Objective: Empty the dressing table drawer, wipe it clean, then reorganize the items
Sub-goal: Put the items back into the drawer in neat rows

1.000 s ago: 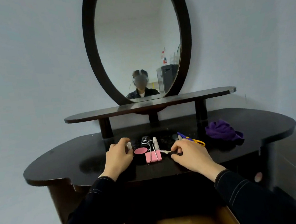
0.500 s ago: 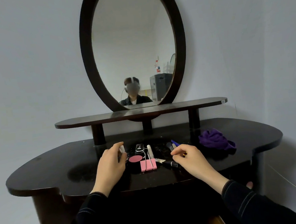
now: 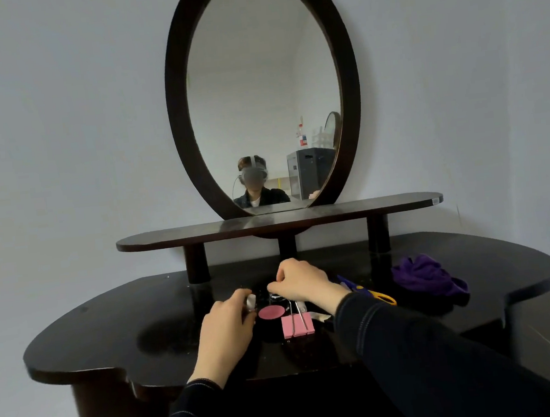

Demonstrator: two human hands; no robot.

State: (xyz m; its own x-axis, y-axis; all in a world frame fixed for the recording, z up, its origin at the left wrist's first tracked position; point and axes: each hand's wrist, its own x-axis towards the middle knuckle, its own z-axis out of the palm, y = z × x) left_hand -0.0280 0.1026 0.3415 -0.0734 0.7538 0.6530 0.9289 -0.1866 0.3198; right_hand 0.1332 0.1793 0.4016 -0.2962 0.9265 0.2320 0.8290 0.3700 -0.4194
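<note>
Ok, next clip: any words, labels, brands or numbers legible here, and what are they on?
No text in this frame can be read.
Sticker on the right end of the upper shelf: too small to read.
Red and white label on the bottle reflected in the mirror: blurred, unreadable.
Small white tube held by the left hand: no print can be made out.

The dark dressing table (image 3: 110, 328) carries a pink binder clip (image 3: 296, 325), pink compact (image 3: 271, 313), scissors (image 3: 372, 293) and purple cloth (image 3: 424, 278).
</note>
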